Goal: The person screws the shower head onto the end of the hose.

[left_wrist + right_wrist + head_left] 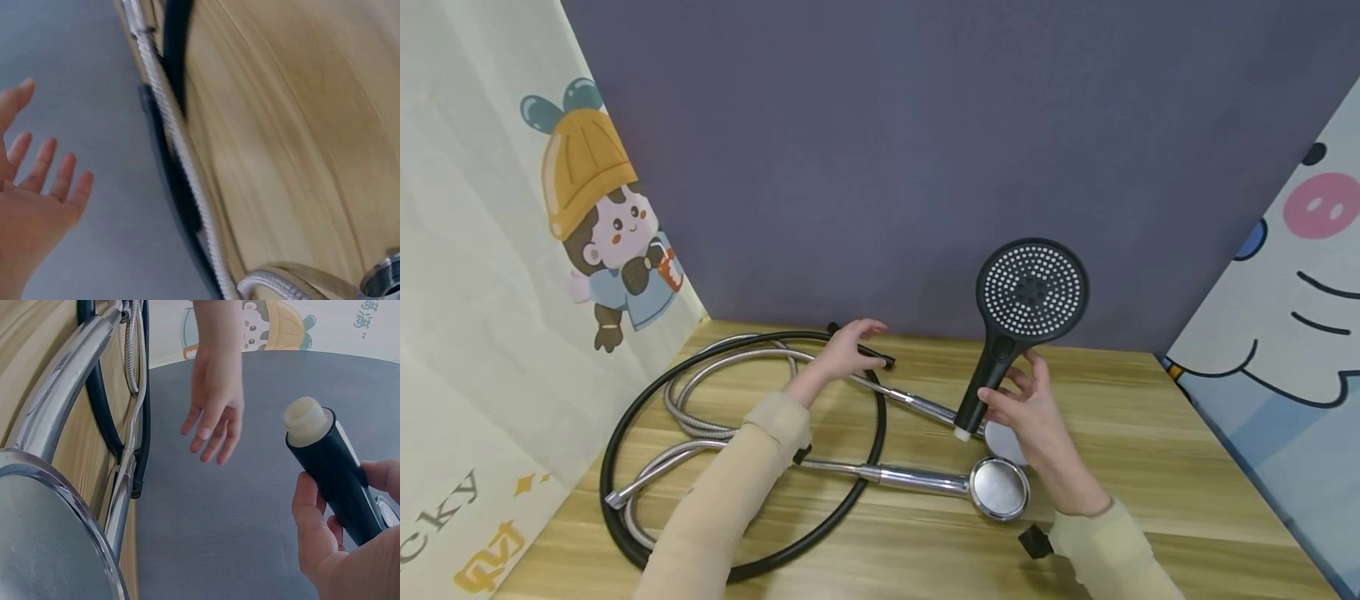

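Note:
My right hand (pixel 1037 412) holds a black shower head (pixel 1032 287) by its handle, raised above the table, its round face of pale nozzles toward the head camera. In the right wrist view, the handle (pixel 334 481) ends in a white threaded tip. Over the far side of the table, my left hand (pixel 844 354) hovers with fingers spread and nothing in it. Near it in the head view is an end of the black hose (pixel 882 417), which lies in a wide loop. In the left wrist view the left hand (pixel 47 194) appears palm up.
Two chrome shower heads lie on the wooden table (pixel 1150 467): the nearer one (pixel 998 489) shows its face, the farther one (pixel 1006 442) is partly hidden behind my right hand. Silver metal hoses (pixel 707 432) coil at the left. A grey panel (pixel 880 167) stands behind.

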`<state>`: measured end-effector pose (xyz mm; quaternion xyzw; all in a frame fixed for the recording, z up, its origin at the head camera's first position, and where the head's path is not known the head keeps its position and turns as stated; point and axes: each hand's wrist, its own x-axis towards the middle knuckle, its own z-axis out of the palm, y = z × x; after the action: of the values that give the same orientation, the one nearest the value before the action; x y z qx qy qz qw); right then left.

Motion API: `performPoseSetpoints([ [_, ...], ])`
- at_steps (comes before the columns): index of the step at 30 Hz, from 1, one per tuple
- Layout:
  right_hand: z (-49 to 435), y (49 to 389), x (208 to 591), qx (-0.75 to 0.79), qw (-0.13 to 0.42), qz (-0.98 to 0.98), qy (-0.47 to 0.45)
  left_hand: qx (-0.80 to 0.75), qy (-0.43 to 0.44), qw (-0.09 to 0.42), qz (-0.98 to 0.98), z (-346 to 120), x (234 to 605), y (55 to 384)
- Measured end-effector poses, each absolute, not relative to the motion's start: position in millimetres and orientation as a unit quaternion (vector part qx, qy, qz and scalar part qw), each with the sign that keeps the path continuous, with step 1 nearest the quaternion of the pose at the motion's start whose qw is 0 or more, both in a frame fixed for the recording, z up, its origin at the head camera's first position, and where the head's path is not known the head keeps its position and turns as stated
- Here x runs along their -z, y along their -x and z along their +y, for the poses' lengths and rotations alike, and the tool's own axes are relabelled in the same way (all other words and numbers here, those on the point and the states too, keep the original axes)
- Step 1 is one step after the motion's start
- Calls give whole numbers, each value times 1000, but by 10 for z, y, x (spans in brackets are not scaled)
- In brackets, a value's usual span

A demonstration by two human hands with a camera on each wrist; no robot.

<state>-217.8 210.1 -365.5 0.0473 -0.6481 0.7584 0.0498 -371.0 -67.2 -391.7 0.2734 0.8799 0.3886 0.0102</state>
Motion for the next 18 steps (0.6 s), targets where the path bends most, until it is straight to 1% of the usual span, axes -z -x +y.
performPoseSetpoints([
  [8, 2124, 2191, 3657, -763, 50, -643, -47, -398, -267, 23, 877, -746, 4136, 3952],
  [13, 2149, 2198, 3670, -762, 48, -644, -52, -395, -246, 38, 884, -778, 4230, 4022],
  [18, 2158, 2194, 3673, -759, 42, -648, -47, -376, -244, 46, 893, -794, 4331, 4054],
])
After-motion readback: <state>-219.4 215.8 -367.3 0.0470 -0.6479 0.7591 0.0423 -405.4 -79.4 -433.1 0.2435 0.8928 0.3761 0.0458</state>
